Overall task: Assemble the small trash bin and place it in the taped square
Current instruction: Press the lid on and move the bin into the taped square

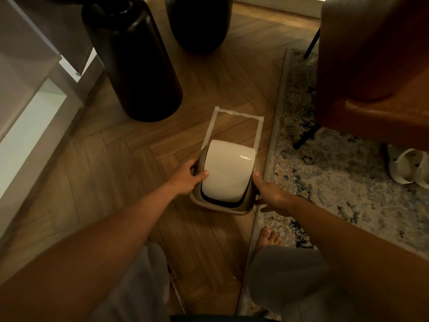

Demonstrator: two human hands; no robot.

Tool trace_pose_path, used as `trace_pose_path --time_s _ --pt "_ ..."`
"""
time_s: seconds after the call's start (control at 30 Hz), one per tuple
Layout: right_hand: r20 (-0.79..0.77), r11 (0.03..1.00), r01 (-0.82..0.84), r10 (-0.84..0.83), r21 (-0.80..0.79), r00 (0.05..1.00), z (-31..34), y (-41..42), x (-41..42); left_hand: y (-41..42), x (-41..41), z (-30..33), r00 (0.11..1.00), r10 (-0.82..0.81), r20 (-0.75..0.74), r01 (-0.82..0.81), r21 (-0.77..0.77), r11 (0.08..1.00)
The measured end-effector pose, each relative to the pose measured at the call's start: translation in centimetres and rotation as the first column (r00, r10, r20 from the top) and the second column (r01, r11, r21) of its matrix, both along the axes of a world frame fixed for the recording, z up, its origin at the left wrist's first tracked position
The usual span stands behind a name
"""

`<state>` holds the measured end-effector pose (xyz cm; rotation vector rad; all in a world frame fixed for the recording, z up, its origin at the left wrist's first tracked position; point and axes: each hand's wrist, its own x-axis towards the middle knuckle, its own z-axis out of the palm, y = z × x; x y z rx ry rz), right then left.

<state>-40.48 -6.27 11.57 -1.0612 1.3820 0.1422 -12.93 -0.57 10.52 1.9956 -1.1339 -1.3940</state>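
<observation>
Two hands hold the small trash bin (pixel 226 182) from opposite sides. The left hand (pixel 186 176) is wrapped on the bin's left flank, thumb lying on top against the edge of the white swing lid (pixel 226 168), other fingers curled around the side out of sight. The right hand (pixel 270 194) presses on the right flank with its thumb up against the rim; its remaining fingers look spread low and partly loose, so how firmly it grips I cannot tell.

Between the hands, the bin looks assembled: lid seated in the tan collar (pixel 218 206). It reads as thin moulded plastic, so probably light and stiff, with a glossy, somewhat slippery skin. The lid likely pivots, so it would be a poor place to grip; the collar and side walls, where both hands already are, seem the sound purchase.

Just beyond the fingertips lies the taped square (pixel 239 116) on the wooden floor (pixel 116 159). The bin's far end overlaps the square's near part, while its near end appears short of it; whether it rests on the floor or is carried just above cannot be told.

Further out from the left hand stands a dark vase (pixel 137 63); beside the right hand runs a patterned rug (pixel 325 170).
</observation>
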Motion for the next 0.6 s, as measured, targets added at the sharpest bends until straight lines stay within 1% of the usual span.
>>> trace_pose_path --time_s 0.13,0.2,0.27,0.33,0.37,0.5,0.6 --pt "-0.05 0.996 -0.089 0.088 -0.013 0.995 0.4 0.0 0.2 0.8 -0.2 0.1 1.0 -0.01 0.025 0.011 -0.011 1.0" --pt "-0.066 0.994 -0.094 0.09 -0.056 0.994 0.7 -0.2 0.7 0.9 -0.2 0.1 1.0 -0.006 0.019 0.006 -0.012 1.0" --pt "-0.058 0.979 -0.062 0.051 -0.196 0.997 0.9 -0.4 1.3 1.0 -0.2 0.0 1.0 -0.002 -0.01 0.002 0.001 1.0" --pt "-0.044 0.938 -0.027 0.012 -0.345 0.999 0.8 -0.6 1.4 1.2 -0.2 0.0 1.0 -0.01 -0.026 0.01 0.005 1.0" --pt "-0.032 0.921 -0.031 0.02 -0.389 0.999 0.8 -0.6 1.4 1.2 -0.3 0.0 1.0 -0.017 -0.023 0.017 -0.003 1.0" --pt "-0.009 0.903 -0.106 0.113 -0.417 0.994 0.7 0.5 1.5 1.5 -0.5 -0.1 0.999 -0.033 -0.01 0.032 -0.019 0.999" --pt "0.012 0.902 -0.099 0.115 -0.421 0.993 0.5 1.2 2.0 1.8 -0.6 -0.3 0.999 -0.047 0.008 0.047 -0.012 0.999"
